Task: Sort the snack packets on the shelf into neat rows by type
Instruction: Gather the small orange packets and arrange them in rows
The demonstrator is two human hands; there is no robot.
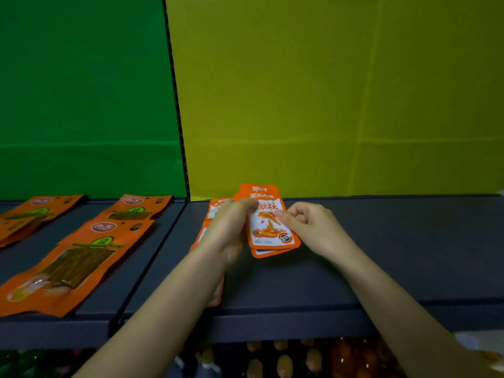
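A small stack of orange-and-white snack packets (pixel 268 230) is at the middle of the dark shelf (pixel 381 255), its top tilted up toward the back wall. My left hand (pixel 227 227) grips the stack's left edge. My right hand (pixel 311 225) pinches its right edge with thumb and fingers. More small packets of the same kind (pixel 215 207) lie behind and under my left hand, partly hidden by my forearm. Three long orange packets with green labels lie flat on the left shelf section: one near the front (pixel 68 268), one at the back (pixel 136 210), one at the far left (pixel 30 216).
A black divider (pixel 152 257) splits the shelf into left and right sections. A green panel (pixel 81 91) backs the left section and a yellow panel (pixel 327 91) the right. Below the shelf's front edge stand bottles (pixel 283 361) on a lower level.
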